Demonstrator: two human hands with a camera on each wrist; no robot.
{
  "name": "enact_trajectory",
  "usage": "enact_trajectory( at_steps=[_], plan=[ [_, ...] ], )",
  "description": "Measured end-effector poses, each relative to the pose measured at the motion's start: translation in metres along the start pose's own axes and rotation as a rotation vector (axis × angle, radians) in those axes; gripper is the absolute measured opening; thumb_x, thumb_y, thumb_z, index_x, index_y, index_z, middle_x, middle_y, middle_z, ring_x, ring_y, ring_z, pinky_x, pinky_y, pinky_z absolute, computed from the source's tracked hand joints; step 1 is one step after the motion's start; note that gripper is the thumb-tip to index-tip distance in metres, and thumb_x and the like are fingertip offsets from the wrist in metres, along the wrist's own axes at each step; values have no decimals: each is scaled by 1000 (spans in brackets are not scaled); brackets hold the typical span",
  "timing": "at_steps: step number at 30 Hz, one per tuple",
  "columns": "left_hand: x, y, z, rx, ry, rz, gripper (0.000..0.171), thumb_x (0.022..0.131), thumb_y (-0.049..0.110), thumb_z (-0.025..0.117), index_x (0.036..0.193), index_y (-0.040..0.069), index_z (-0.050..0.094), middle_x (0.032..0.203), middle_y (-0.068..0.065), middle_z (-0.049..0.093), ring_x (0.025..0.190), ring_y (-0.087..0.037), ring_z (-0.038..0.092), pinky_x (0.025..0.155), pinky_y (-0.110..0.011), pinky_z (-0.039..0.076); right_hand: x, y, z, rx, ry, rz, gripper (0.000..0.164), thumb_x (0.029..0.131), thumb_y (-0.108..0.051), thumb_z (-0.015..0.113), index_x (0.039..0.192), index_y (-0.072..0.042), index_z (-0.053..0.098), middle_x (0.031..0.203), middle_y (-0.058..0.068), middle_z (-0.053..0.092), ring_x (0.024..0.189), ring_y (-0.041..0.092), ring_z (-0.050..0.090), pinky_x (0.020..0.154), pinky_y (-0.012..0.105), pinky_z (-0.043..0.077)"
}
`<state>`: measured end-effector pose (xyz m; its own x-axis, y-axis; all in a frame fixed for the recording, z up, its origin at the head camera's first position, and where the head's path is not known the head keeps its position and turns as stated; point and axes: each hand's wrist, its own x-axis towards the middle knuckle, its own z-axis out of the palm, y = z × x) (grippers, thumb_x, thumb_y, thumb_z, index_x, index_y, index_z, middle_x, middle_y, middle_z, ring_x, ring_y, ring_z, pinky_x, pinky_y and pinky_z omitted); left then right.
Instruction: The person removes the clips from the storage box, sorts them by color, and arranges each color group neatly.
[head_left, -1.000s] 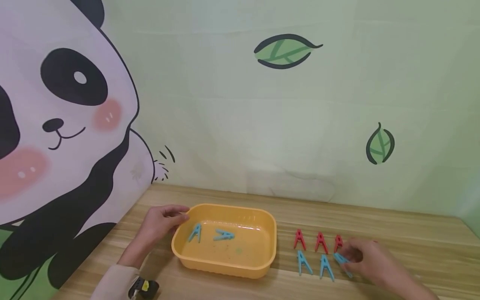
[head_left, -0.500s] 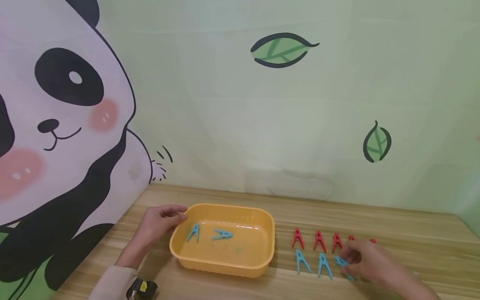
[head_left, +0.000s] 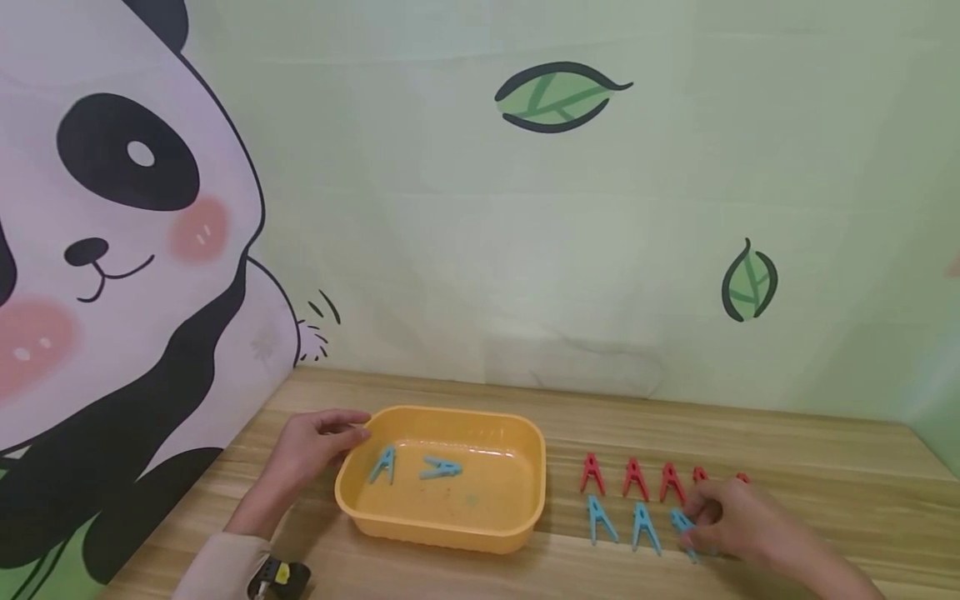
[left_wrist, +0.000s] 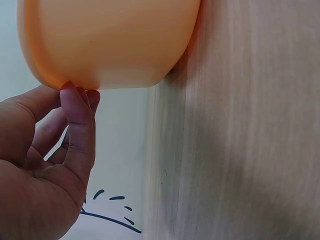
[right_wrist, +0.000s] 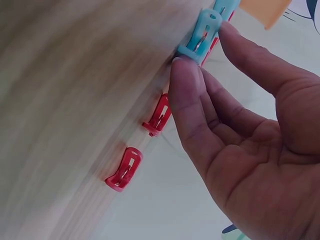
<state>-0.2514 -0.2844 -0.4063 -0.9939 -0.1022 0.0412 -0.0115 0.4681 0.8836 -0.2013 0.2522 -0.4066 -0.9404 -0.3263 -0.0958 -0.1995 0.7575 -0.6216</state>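
My right hand pinches a light-blue clothespin between thumb and fingertips, low over the table at the right end of a row of blue clothespins. Two other blue clothespins lie to its left. Behind them runs a row of several red clothespins, the rightmost partly hidden by my hand in the head view. My left hand holds the left back rim of a yellow plastic basin, its fingertips against the outer wall in the left wrist view. Inside the basin lie two blue clothespins.
The wooden table meets a pale green wall printed with a panda and leaves. A sleeve and a black device are at my left wrist.
The right hand's blue clothespin has turned and shifted slightly, standing more in line with the other blue ones. My left hand and the basin keep their place; the head view has drifted slightly.
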Motion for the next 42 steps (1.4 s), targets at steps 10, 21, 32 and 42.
enact_trajectory(
  at_steps=[10,21,32,42],
  plan=[
    [-2,1,-1,10,11,2,31,96,13,80,123,-1,77,94,-7,75,74,-18,62,64,-31,56,1,-3,2,48,3,67,18,88,-13,87,93,-5,71,78,-1,63,69,17,59,57,26,50],
    [-3,2,-2,4,11,0,31,96,12,80,123,-2,76,97,-8,76,75,-18,63,64,-31,57,2,0,0,96,-21,61,22,91,-19,86,96,-3,72,80,0,66,68,20,66,60,32,57],
    [-3,1,-2,10,12,-3,31,96,13,80,123,-1,77,97,-8,76,75,-18,63,65,-31,57,3,-4,3,97,-2,130,20,92,-16,85,97,-2,72,79,2,65,68,20,67,62,35,59],
    [-2,1,0,5,5,-12,31,96,14,80,123,0,77,103,-10,77,79,-19,65,69,-32,58,0,-2,0,120,5,156,24,94,-23,83,99,-2,73,82,2,66,71,20,67,64,35,59]
  ],
)
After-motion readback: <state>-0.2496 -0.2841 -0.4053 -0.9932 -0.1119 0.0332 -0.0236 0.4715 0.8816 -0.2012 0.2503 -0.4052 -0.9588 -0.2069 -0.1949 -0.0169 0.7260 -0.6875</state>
